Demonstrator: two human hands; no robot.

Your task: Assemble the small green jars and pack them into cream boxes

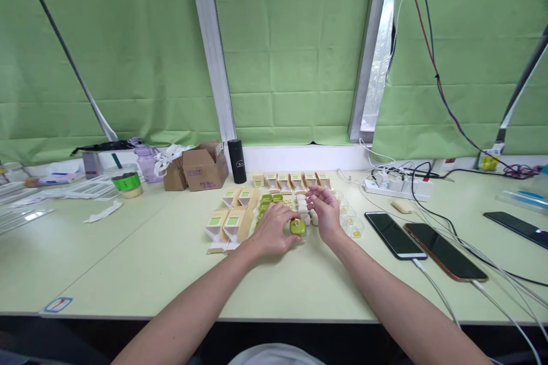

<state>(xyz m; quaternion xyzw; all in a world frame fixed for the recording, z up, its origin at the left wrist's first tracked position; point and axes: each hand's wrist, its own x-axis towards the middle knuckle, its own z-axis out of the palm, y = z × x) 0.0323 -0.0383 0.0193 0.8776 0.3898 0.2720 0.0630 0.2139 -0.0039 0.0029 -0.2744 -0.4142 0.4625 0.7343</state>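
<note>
My left hand is closed around a small rounded green case with a loop on top, just above the table. Something clear shows at the case's edge. My right hand is beside it, fingers loosely curled and apart, with nothing visible in them. Small whitish rounded pieces lie close to its fingertips, partly hidden by it. Beyond my left hand are rows of green cases and small yellowish pieces. Clear cups with yellow centres stand right of my right hand.
Small open cartons stand left of my hands, with another row of cartons behind. Farther back are a cardboard box and a black bottle. Phones, cables and a power strip occupy the right side.
</note>
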